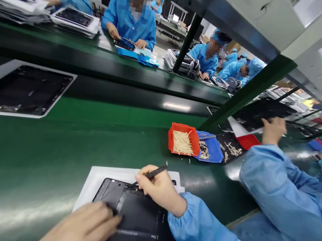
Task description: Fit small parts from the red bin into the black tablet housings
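Observation:
A black tablet shell [136, 231] lies on a white sheet [91, 185] at the near edge of the green belt. My right hand [157, 188] is closed on black tweezers [152, 174], their tip touching the shell's top edge. My left hand [84, 229] rests on the shell's left side, fingers pinched together on a small dark part I cannot make out.
A red tray [174, 133] of thin tan strips, a blue tray [215, 148] and a black tray [232, 147] stand on the belt [85, 132] to the right. Another tablet shell [21, 89] rides the belt at left. A co-worker's blue sleeve [279, 185] reaches at right; people work across the line.

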A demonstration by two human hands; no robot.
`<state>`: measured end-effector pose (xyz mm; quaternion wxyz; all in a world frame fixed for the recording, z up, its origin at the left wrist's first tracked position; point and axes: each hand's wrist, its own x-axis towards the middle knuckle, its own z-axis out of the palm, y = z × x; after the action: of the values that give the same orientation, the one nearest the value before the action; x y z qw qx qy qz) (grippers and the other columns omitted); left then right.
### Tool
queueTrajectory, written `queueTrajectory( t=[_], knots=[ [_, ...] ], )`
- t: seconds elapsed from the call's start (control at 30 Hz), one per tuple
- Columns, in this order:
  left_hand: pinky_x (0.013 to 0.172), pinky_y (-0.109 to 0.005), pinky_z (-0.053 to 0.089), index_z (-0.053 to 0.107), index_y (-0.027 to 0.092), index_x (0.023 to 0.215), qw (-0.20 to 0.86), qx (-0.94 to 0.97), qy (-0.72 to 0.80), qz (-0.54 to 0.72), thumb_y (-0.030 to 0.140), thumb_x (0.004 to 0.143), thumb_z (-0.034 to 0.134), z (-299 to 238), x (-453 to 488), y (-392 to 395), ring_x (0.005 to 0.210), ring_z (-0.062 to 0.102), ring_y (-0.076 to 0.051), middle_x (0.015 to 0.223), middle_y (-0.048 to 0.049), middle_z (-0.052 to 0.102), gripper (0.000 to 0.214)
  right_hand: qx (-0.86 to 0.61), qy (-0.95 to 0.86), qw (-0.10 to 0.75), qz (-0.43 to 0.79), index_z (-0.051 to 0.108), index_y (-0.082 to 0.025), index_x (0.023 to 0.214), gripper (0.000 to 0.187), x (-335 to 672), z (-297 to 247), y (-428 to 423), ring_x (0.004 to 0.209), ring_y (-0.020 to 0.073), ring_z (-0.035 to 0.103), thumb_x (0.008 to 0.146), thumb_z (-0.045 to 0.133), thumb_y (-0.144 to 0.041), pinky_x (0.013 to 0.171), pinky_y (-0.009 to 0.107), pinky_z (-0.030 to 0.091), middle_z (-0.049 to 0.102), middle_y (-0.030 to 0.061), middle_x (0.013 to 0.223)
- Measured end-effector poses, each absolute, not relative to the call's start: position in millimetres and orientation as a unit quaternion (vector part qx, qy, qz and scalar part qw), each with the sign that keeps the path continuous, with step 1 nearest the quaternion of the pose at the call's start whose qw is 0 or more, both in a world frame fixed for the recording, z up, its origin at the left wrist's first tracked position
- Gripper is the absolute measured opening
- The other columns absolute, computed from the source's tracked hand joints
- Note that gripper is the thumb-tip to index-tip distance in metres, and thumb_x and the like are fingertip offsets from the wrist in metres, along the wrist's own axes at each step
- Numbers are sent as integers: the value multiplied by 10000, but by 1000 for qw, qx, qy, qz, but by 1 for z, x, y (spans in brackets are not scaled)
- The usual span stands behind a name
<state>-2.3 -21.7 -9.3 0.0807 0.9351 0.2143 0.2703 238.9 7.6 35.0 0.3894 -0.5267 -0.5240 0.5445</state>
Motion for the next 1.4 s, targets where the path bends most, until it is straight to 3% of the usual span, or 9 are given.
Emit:
queueTrajectory(
  t=[0.17, 0.33, 0.43, 0.6, 1.17, 1.4],
  knots=[
    [816, -360, 522, 614, 180, 1282, -11, 921, 309, 239, 315, 1004, 482, -7, -7, 7, 952, 640, -234, 1069, -89, 711, 336, -549, -546, 423, 471, 643, -171, 825, 167, 234, 23, 6, 559, 91, 500, 886, 647, -327, 499, 206, 384, 570, -27, 669],
    [684, -251, 508, 626, 183, 1231, 87, 916, 308, 243, 310, 1030, 425, -8, -1, 3, 754, 637, -148, 812, -16, 678, 311, -534, -555, 432, 469, 652, -183, 838, 167, 232, 14, 1, 538, 100, 533, 906, 630, -334, 494, 213, 427, 604, -22, 667],
    [678, -297, 494, 665, 163, 1150, 44, 926, 306, 218, 223, 1011, 428, -10, 2, 0, 736, 613, -171, 784, -26, 652, 281, -515, -614, 424, 422, 688, -195, 822, 153, 228, 12, 0, 619, 128, 607, 912, 630, -305, 601, 244, 499, 673, 1, 711],
    [750, -404, 450, 685, 119, 1170, -73, 938, 307, 141, 52, 901, 482, -12, 2, -7, 853, 590, -253, 937, -91, 674, 344, -478, -697, 407, 348, 742, -214, 865, 168, 226, 10, 1, 726, 162, 671, 940, 627, -312, 728, 285, 532, 732, 27, 777],
    [725, -387, 352, 718, 116, 1126, -110, 938, 291, 149, 52, 913, 481, 2, 5, -6, 800, 556, -231, 853, -65, 672, 325, -458, -715, 405, 339, 770, -203, 910, 206, 223, 8, 0, 749, 172, 705, 970, 615, -326, 740, 298, 567, 766, 52, 836],
    [711, -390, 347, 715, 95, 1137, -139, 929, 307, 154, 130, 973, 464, 4, 10, -5, 782, 546, -232, 821, -68, 655, 302, -456, -717, 408, 335, 778, -221, 957, 187, 223, 5, -1, 780, 176, 722, 969, 624, -327, 761, 303, 583, 780, 49, 881]
  ],
)
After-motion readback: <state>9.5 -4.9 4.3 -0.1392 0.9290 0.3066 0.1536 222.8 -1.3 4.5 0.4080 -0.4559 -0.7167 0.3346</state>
